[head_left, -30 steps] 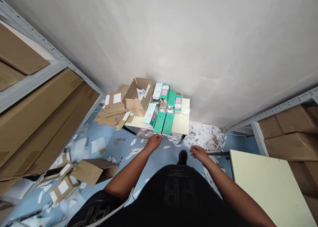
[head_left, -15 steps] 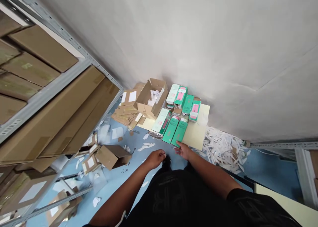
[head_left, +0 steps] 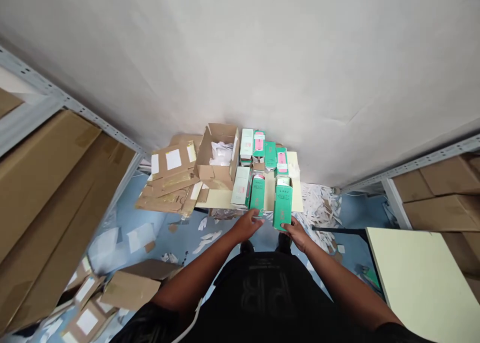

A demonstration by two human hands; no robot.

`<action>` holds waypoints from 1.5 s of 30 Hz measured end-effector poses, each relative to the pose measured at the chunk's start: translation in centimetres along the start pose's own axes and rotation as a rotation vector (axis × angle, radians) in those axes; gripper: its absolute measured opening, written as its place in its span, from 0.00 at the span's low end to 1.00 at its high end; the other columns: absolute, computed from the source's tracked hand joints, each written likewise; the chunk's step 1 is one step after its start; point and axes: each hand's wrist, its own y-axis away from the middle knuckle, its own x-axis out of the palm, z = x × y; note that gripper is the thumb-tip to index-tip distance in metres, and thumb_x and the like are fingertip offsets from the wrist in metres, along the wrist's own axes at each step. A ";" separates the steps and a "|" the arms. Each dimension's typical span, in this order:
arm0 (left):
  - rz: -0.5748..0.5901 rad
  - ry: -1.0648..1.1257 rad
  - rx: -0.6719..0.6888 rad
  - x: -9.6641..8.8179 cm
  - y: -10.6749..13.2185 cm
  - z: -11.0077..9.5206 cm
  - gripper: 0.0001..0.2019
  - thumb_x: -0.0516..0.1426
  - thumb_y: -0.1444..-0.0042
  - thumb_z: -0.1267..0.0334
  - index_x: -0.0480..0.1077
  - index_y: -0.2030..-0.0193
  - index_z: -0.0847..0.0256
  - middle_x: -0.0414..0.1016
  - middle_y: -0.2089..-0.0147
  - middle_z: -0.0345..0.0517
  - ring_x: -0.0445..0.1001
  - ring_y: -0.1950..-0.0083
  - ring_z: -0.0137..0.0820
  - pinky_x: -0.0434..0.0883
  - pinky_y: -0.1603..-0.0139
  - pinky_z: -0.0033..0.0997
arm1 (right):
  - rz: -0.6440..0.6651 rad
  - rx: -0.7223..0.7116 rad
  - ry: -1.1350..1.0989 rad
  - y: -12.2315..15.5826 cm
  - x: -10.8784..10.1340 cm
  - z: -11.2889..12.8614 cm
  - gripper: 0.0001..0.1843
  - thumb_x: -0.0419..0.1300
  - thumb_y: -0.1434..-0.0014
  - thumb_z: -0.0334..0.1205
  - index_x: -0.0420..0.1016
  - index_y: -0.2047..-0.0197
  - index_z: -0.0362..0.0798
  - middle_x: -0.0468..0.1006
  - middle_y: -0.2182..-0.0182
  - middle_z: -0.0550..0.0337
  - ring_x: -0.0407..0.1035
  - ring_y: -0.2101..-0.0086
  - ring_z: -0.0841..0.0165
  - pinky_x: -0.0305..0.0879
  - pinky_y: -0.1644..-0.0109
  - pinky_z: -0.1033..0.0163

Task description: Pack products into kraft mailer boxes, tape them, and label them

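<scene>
Carton (head_left: pixel 213 177) left of boxes (head_left: pixel 241 185) (on table (head_left: pixel 297 195))

Long brown cardboard cartons (head_left: pixel 56 203) sit in the grey perforated-metal shelf (head_left: pixel 37 80) at left; white paper strips (head_left: pixel 318 203) litter the blue floor (head_left: pixel 266 239) — heaped beside the plain grey wall (head_left: pixel 240 53) — near a cream rectangular tabletop (head_left: pixel 420 268).

My right hand (head_left: pixel 296 234) is partly hidden beneath the green box (head_left: pixel 282 205); whether my left hand (head_left: pixel 247 226) touches the second green box (head_left: pixel 257 194), I cannot tell; small print on both, illegible; the open carton (head_left: pixel 214 178) hides the base of its white contents (head_left: pixel 222 154), material unclear; my shirt (head_left: pixel 270 293) covers part of my shoes (head_left: pixel 284 242); the long cartons (head_left: pixel 56 183) and side table (head_left: pixel 420 273) run out of view, left and right respectively.
</scene>
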 end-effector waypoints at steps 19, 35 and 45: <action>0.371 0.196 0.462 14.9 -3.7 -19.4 0.27 0.65 0.45 0.50 0.66 0.43 0.58 0.74 0.50 0.45 0.74 0.53 0.34 0.71 0.53 0.32 | -0.345 -0.290 -0.182 18.0 -15.1 2.3 0.34 0.71 0.59 0.37 0.76 0.46 0.54 0.79 0.52 0.60 0.72 0.53 0.58 0.70 0.55 0.60; 0.631 0.537 -0.007 44.0 0.7 -25.5 0.25 0.64 0.48 0.57 0.65 0.44 0.58 0.72 0.40 0.50 0.76 0.49 0.38 0.78 0.50 0.43 | -0.690 -0.469 -0.742 30.5 -37.9 -0.6 0.30 0.70 0.47 0.53 0.71 0.42 0.59 0.80 0.46 0.57 0.75 0.50 0.55 0.74 0.50 0.50; 1.385 0.148 -0.099 51.4 -7.0 -27.7 0.41 0.72 0.61 0.64 0.67 0.36 0.57 0.78 0.41 0.56 0.78 0.43 0.47 0.74 0.42 0.48 | -1.260 -0.552 -0.196 36.0 -43.5 4.8 0.43 0.75 0.56 0.45 0.72 0.35 0.53 0.76 0.43 0.56 0.70 0.45 0.55 0.68 0.41 0.52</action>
